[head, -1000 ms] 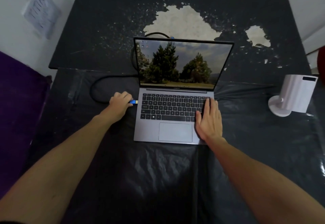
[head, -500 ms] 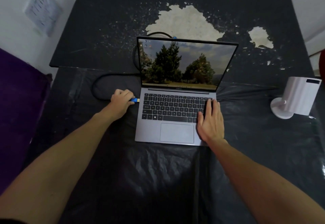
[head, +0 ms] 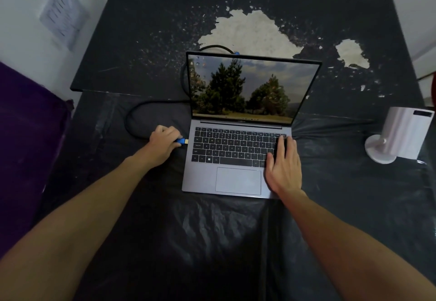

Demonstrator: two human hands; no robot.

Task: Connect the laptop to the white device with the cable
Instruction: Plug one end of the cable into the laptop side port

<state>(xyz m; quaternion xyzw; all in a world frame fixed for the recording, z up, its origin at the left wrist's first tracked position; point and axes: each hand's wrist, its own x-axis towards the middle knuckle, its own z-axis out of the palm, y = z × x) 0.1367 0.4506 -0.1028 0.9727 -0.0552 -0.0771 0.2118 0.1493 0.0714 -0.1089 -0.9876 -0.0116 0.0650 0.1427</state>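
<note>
right now our left hand (head: 162, 143) is clenched around the blue plug (head: 180, 141) of the black cable (head: 132, 121), its gold tip just beside the laptop's (head: 236, 159) left edge. our right hand (head: 284, 166) lies flat and released on the keyboard's right side. the cable loops behind the open screen. the white device (head: 398, 135) stands well apart, to the right on the bench (head: 212, 241).

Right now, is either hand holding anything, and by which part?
The left hand holds the black cable by its blue plug, fingers around the plug's body, metal tip free. The right hand holds nothing; it lies flat on the laptop.
</note>
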